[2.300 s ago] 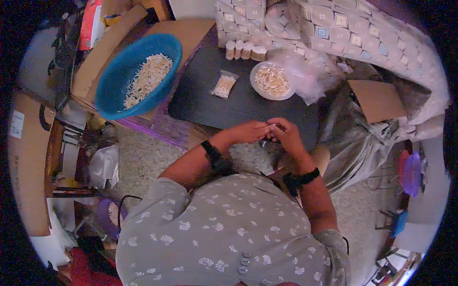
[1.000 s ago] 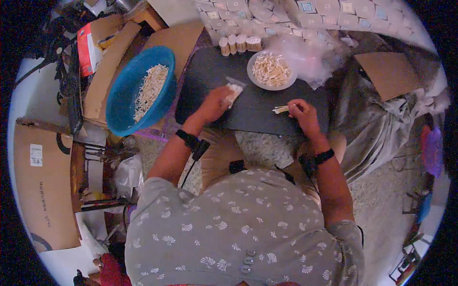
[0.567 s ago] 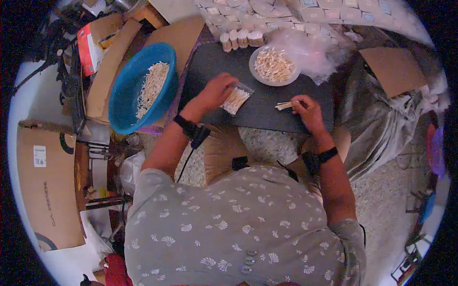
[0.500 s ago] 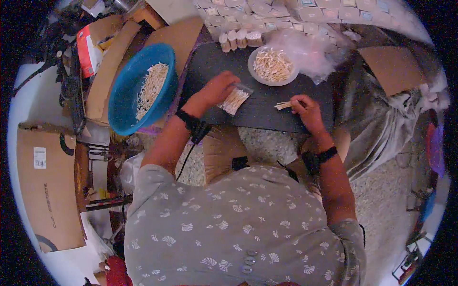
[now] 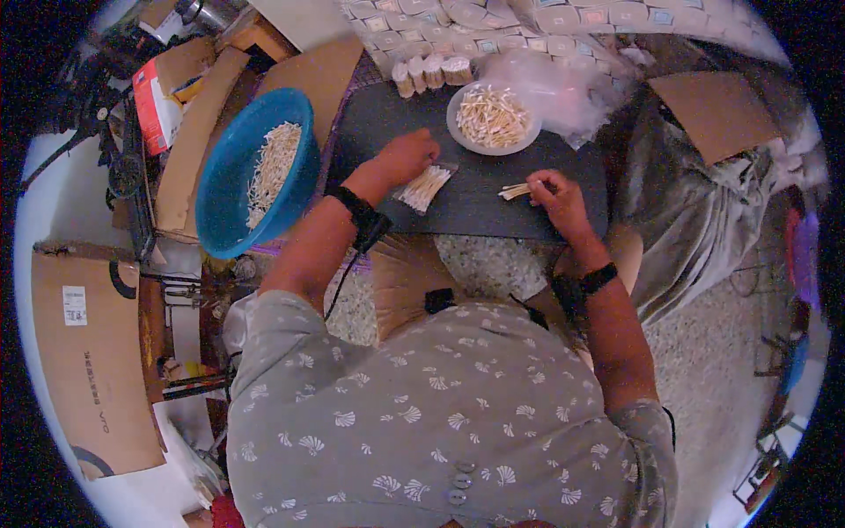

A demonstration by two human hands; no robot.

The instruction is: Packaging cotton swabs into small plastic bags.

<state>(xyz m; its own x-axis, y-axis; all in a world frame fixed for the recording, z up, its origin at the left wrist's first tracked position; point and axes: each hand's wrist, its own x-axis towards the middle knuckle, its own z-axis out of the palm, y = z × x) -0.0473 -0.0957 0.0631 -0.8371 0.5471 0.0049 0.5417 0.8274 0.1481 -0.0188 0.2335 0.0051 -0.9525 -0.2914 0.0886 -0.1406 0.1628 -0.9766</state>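
A small clear plastic bag of cotton swabs [image 5: 426, 187] lies on the dark tabletop [image 5: 480, 207]. My left hand [image 5: 407, 157] is at its upper edge, fingers curled and closed on the plastic, though the fingertips are partly hidden. To the right, my right hand [image 5: 561, 204] pinches a little bunch of cotton swabs [image 5: 515, 191], their tips pointing left toward the bag. Beyond both hands stands a white bowl [image 5: 456, 134] heaped with loose cotton swabs [image 5: 495, 116].
A big blue basin [image 5: 211, 198], tilted, holds more swabs [image 5: 275, 167] at the left. Several wrapped swab bundles [image 5: 431, 73] line the table's far edge. A crumpled clear plastic bag [image 5: 563, 92] lies beside the bowl. Cardboard [image 5: 715, 114] rests on grey cloth [image 5: 682, 220] at the right.
The whole view has shifted slightly. Both hands keep nearly the same places, the right still with its swabs and the left still at the bag.
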